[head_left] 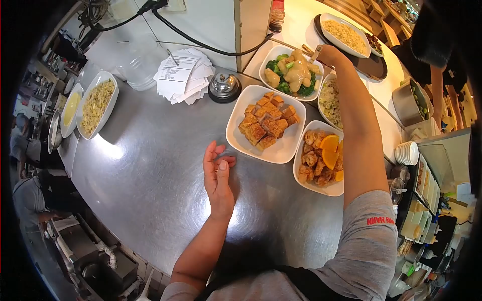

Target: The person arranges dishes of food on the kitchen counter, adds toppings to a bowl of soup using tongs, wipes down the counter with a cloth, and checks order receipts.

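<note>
My left hand (219, 180) is raised over the steel counter (150, 175), its fingers loosely curled and apart, holding nothing. Beside it stands a white square dish of browned, cut-up meat pieces (263, 123). My right hand (329, 55) reaches to the far edge of a dish of broccoli with pale sauce (299, 75); its fingers pinch a small, narrow item that I cannot make out. Under my right forearm are a partly hidden bowl of fried rice (330, 100) and a dish of fried pieces with orange slices (314, 163).
A call bell (224, 87) and spiked paper slips (183, 75) lie beyond my left hand. Rice dishes stand at the left (98, 105) and on a dark tray (374, 67) at the upper right. Stacked white bowls (406, 153) are at the right. People stand at both sides.
</note>
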Tool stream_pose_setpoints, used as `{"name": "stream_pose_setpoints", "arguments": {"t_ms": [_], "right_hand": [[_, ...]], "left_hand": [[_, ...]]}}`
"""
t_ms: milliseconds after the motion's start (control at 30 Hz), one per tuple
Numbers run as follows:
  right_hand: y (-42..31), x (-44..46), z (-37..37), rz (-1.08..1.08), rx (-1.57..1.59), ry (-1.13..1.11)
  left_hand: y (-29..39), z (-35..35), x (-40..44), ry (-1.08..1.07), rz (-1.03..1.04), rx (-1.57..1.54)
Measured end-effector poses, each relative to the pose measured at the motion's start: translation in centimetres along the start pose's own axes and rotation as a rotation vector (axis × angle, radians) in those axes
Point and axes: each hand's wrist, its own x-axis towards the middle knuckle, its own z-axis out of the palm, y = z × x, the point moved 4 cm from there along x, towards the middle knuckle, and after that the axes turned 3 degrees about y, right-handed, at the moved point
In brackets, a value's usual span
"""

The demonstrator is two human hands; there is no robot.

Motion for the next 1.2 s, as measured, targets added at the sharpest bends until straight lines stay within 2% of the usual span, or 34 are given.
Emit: {"name": "stream_pose_setpoints", "arguments": {"t_ms": [67, 167, 200, 300, 367, 433, 467, 533, 567, 700, 833, 900, 1000, 1100, 1133, 1200], "right_hand": [[0.2, -1.1, -0.4, 0.126, 0.069, 0.034], [1.9, -1.2, -0.3, 0.023, 0.192, 0.265], [1.3, -2.0, -1.0, -0.034, -0.022, 0.332], [1.7, -5.7, -3.5, 0.027, 0.0, 0.42], [1.8, -10.4, -5.4, 0.083, 0.186, 0.521], [0.1, -18.2, -6.8, 0.076, 0.179, 0.711], [0.3, -21.9, -6.2, -0.009, 0.151, 0.828], [-3.3, -34.1, -6.1, 0.049, 0.233, 0.799], [-4.5, -40.0, -4.8, 0.044, 0.25, 0.862], [-9.2, -61.5, 1.8, 0.287, 0.502, 0.842], [-4.7, -75.3, 10.9, 0.697, 0.452, 0.822], [-0.7, -79.9, 14.6, 0.861, 0.377, 0.813], [4.3, -82.1, 15.9, 0.875, 0.203, 0.873], [8.7, -81.6, 16.5, 0.865, -0.042, 0.739], [10.4, -80.9, 16.5, 0.863, -0.132, 0.583], [13.6, -79.8, 16.7, 0.864, -0.108, 0.529]], "left_hand": [[0.0, 0.2, 0.0, -0.005, 0.006, 0.003], [-0.1, 0.0, 0.0, -0.014, 0.018, 0.004], [-0.2, 0.0, 0.1, -0.013, 0.026, 0.008], [-0.3, 0.0, 0.3, -0.023, 0.055, 0.039], [-0.3, 0.0, 0.6, -0.038, 0.075, 0.075], [-0.4, -0.3, 1.4, 0.011, 0.085, 0.065], [-0.7, 0.0, 1.6, 0.013, 0.075, 0.059], [-1.1, 0.1, 2.0, 0.001, 0.053, -0.061], [-0.5, 0.4, 1.3, -0.033, 0.074, 0.001], [-0.4, -0.6, -0.4, -0.097, 0.13, 0.141], [0.0, -3.6, -6.5, -0.191, 0.218, 0.37], [-0.2, -5.2, -10.0, -0.219, 0.234, 0.418], [0.3, -9.1, -15.3, -0.15, 0.252, 0.436], [1.3, -10.6, -21.1, -0.012, 0.221, 0.439], [1.5, -10.9, -22.8, 0.021, 0.201, 0.446], [1.7, -11.6, -25.2, 0.075, 0.189, 0.454]]}}
